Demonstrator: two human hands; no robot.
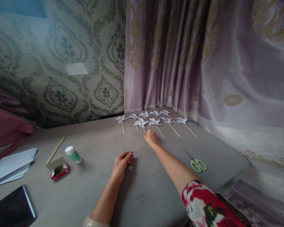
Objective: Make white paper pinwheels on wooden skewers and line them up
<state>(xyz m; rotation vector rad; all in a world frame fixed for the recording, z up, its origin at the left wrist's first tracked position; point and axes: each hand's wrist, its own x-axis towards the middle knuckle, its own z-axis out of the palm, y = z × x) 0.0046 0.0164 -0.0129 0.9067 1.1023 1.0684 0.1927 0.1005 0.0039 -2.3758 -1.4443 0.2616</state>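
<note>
At the far side of the table, my right hand (pixel 151 137) is closed around the lower stick of a white paper pinwheel (pixel 141 122) that lies on the cloth. Several more white pinwheels on thin wooden sticks lie around it in two rough rows, among them one pinwheel (pixel 154 122) just to its right and another pinwheel (pixel 181 120) at the far right. My left hand (pixel 123 160) rests nearer to me over the table, its fingers curled and the thumb against them. Whether anything is inside those fingers is hidden.
Green-handled scissors (pixel 196 164) lie right of my right forearm. To the left are a white-capped glue bottle (pixel 73 154), an opened red box (pixel 60 170), a wooden strip (pixel 56 148), paper sheets (pixel 11 165) and a dark tablet (pixel 14 208). Curtains (pixel 163 56) hang behind the table.
</note>
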